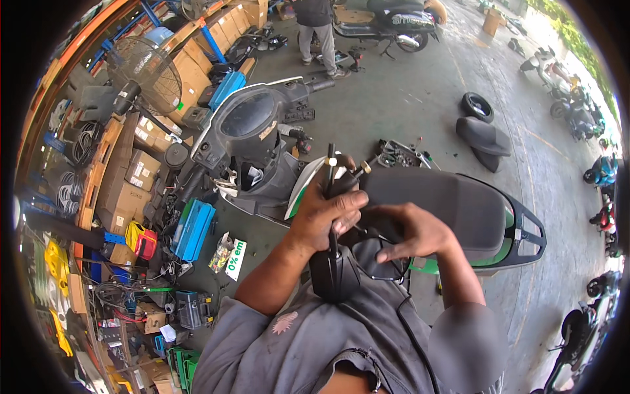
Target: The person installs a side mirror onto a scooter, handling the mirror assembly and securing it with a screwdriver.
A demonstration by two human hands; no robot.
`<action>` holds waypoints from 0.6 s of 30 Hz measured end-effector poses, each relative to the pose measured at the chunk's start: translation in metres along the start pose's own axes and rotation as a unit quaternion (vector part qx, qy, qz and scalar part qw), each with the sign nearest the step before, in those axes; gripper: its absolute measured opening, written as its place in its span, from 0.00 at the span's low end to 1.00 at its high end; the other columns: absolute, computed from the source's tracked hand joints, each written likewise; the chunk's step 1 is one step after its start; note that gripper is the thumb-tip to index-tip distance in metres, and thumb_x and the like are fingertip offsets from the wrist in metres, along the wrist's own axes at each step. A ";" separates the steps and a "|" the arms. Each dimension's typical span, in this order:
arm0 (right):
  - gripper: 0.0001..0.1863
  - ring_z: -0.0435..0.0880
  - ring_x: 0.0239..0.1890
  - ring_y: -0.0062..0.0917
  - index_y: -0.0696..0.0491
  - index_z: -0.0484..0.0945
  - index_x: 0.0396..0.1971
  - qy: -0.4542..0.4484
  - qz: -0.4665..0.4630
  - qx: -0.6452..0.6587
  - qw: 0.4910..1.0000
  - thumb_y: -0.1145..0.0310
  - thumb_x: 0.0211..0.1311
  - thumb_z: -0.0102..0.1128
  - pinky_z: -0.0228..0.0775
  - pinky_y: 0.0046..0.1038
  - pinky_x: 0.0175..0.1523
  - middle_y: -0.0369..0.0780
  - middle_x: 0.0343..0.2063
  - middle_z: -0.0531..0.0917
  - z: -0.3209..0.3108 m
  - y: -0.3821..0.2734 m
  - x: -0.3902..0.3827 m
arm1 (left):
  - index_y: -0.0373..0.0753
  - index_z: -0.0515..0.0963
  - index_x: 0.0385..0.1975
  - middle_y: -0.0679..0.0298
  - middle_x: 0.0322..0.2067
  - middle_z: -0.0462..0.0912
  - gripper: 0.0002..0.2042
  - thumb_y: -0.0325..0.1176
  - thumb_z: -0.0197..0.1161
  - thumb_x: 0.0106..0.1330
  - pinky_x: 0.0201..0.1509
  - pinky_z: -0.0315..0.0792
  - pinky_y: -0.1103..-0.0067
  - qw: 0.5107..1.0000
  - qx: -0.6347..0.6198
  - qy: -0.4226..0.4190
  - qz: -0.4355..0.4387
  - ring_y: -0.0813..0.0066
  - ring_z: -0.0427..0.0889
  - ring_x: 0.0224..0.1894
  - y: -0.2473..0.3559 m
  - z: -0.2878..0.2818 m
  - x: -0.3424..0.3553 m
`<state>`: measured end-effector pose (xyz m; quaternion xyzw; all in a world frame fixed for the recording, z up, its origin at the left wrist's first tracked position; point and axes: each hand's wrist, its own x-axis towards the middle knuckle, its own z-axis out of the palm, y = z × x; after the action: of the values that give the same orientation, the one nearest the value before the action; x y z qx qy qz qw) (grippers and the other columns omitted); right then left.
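Fingers [346, 205] of the left hand [321, 220] are wrapped closed around two black mirror stems [331, 180] before the chest [302, 335], long axes pointing brass nuts [332, 161] away from it, while the right hand [417, 230] curves half-open beside one mirror head [366, 255].

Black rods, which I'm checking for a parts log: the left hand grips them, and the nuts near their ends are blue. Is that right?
Only the colour is wrong: the head view shows gold-coloured nuts near the ends of the black rods, which the left hand grips.
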<state>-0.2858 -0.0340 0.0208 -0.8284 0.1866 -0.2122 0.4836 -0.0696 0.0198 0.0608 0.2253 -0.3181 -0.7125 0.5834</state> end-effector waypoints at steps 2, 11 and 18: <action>0.34 0.85 0.29 0.29 0.61 0.79 0.47 -0.088 0.132 -0.056 0.986 0.57 0.41 0.80 0.75 0.33 0.40 0.45 0.30 0.86 0.012 -0.006 -0.010 | 0.40 0.66 0.53 0.68 0.27 0.71 0.21 0.21 0.63 0.61 0.23 0.66 0.84 0.998 0.034 -0.031 -0.033 0.83 0.73 0.21 -0.008 -0.016 0.012; 0.21 0.84 0.36 0.47 0.61 0.81 0.34 0.127 0.425 -0.073 0.893 0.54 0.56 0.64 0.73 0.42 0.44 0.51 0.27 0.84 0.043 -0.003 -0.067 | 0.34 0.64 0.63 0.62 0.40 0.80 0.22 0.28 0.55 0.69 0.54 0.72 0.78 0.850 0.495 -0.050 -0.174 0.74 0.80 0.47 -0.093 -0.058 0.013; 0.24 0.82 0.46 0.50 0.62 0.81 0.36 0.246 0.630 -0.158 0.720 0.53 0.59 0.59 0.73 0.44 0.53 0.56 0.38 0.83 0.047 0.050 -0.150 | 0.36 0.78 0.45 0.67 0.33 0.80 0.12 0.34 0.50 0.73 0.46 0.72 0.83 0.877 0.391 -0.113 -0.257 0.82 0.78 0.38 -0.149 -0.084 0.095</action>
<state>-0.3923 0.0538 -0.0694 -0.5030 0.8086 -0.0226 0.3043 -0.1351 -0.0711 -0.0995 0.4267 -0.5655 -0.6755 0.2046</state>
